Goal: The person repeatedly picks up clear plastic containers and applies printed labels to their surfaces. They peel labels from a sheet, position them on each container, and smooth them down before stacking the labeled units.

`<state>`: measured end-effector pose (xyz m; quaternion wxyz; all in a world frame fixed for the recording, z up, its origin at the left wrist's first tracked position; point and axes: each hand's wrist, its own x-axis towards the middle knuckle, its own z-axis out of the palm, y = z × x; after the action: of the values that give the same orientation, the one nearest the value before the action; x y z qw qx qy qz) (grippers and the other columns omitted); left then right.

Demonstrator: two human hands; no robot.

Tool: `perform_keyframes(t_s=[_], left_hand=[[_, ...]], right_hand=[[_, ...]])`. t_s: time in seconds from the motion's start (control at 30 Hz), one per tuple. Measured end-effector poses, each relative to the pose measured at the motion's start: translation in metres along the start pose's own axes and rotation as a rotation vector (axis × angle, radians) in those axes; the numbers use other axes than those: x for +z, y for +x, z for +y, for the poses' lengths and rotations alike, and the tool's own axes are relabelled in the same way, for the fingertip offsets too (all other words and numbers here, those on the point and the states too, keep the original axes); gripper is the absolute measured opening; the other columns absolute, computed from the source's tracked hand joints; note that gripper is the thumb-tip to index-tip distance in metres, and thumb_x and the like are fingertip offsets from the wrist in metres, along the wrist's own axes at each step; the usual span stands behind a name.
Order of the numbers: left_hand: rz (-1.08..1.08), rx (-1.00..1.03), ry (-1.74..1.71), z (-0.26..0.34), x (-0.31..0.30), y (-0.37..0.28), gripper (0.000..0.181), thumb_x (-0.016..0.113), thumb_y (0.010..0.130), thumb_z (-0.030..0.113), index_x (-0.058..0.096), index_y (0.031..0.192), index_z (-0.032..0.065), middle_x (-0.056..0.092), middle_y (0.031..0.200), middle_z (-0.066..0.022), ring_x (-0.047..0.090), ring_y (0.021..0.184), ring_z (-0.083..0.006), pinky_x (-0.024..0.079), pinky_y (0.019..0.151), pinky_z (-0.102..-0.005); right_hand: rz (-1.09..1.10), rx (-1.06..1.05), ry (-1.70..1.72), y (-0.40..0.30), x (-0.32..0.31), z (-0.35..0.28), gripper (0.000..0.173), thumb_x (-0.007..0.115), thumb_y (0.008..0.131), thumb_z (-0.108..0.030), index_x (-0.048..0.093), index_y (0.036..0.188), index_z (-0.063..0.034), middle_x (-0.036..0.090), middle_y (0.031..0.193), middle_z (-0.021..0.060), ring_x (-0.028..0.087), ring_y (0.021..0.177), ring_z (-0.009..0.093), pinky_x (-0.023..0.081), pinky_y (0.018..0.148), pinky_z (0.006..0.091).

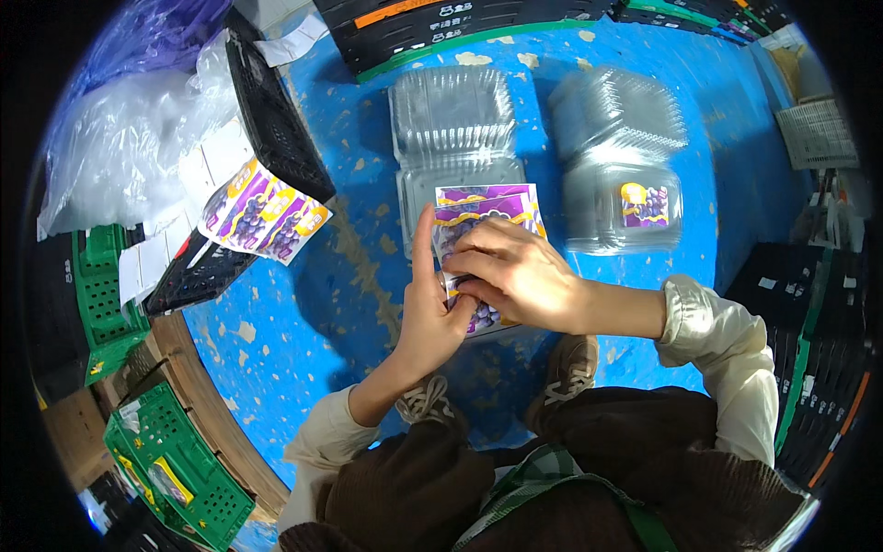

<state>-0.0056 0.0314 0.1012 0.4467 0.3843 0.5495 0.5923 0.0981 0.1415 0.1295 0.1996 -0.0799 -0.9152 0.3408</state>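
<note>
My left hand (434,310) holds a sheet of purple grape-print stickers (486,207) from its lower left, index finger stretched up along the edge. Over the sheet lies my right hand (517,272), its bent fingertips touching it near my left thumb; what they pinch is hidden. Beyond the sheet, a stack of clear plastic clamshell boxes (452,114) stands with lids raised. Another clamshell stack (624,110) stands to its right, with one grape sticker (645,205) on its near part. More sticker sheets (265,214) lie at the left on a black crate.
Black crates (455,31) stand along the far side of the blue floor (359,276). Clear plastic bags (131,138) and a black plastic crate (276,110) are at the left. Green crates (179,462) rest on wood at lower left. Stacked black crates (814,352) stand at right.
</note>
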Motion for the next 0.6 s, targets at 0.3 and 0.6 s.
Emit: perform_keyframes(t_s=[0.3, 0.6], left_hand=[[-0.085, -0.072, -0.243, 0.0056, -0.0086, 0.0011, 0.088, 0.041, 0.071, -0.019, -0.006, 0.139, 0.0122, 0.03, 0.129, -0.0164, 0.044, 0.106, -0.0174, 0.044, 0.074, -0.0224], [-0.088, -0.101, -0.211, 0.0085, -0.0067, 0.002, 0.088, 0.039, 0.072, -0.02, -0.007, 0.139, 0.0133, 0.03, 0.128, -0.0149, 0.046, 0.102, -0.0159, 0.044, 0.073, -0.0226]], right_hand=[[0.019, -0.15, -0.196, -0.0059, 0.0017, -0.0008, 0.029, 0.068, 0.059, -0.005, 0.061, 0.087, -0.0059, 0.061, 0.089, 0.0043, 0.061, 0.08, 0.022, 0.052, 0.067, 0.0314], [0.116, -0.251, -0.245, -0.008, 0.0038, 0.0029, 0.028, 0.064, 0.056, -0.006, 0.061, 0.083, -0.0041, 0.06, 0.089, 0.005, 0.06, 0.082, 0.019, 0.051, 0.065, 0.03]])
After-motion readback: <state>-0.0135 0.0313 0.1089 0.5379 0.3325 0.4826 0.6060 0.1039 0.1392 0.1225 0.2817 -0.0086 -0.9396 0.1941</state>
